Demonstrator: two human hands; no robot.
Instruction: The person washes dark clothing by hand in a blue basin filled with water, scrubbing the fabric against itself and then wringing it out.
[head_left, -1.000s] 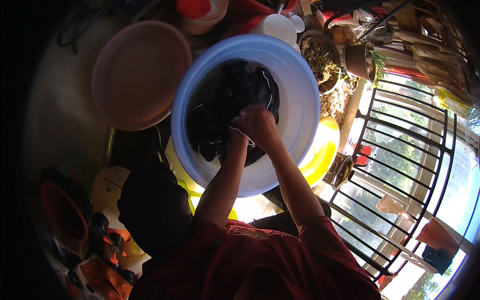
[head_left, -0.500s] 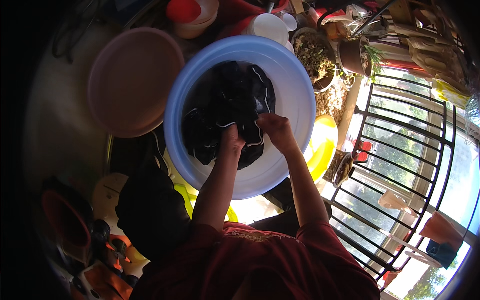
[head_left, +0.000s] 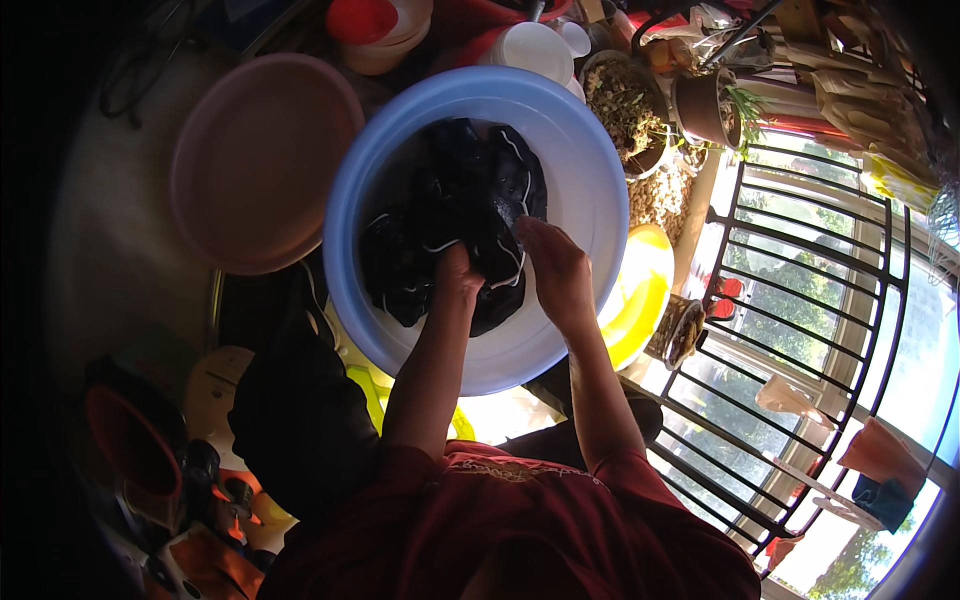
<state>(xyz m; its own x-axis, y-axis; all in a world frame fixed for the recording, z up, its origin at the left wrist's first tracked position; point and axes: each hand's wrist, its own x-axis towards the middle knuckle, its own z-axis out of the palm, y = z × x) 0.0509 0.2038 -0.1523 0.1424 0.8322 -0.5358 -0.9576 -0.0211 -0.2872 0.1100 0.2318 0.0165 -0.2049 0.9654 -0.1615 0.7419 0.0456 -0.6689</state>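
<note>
A large light-blue basin (head_left: 590,180) sits in front of me with a wet black garment with thin white stripes (head_left: 455,215) bunched inside it. My left hand (head_left: 455,275) is clenched on the lower middle of the garment. My right hand (head_left: 552,268) grips the cloth's right edge just beside it, fingers curled over a fold. Both forearms reach up from my red shirt at the bottom.
A pinkish round basin (head_left: 260,160) lies to the left. A yellow basin (head_left: 640,300) peeks out at the right under the blue one. Potted plants (head_left: 625,105) and cups stand behind. A black metal window grille (head_left: 800,330) runs along the right. Dark clothes (head_left: 290,410) lie lower left.
My hands have drawn apart: the left slid down onto the garment's lower middle, the right moved right along its edge. The cloth is spread wider in the basin.
</note>
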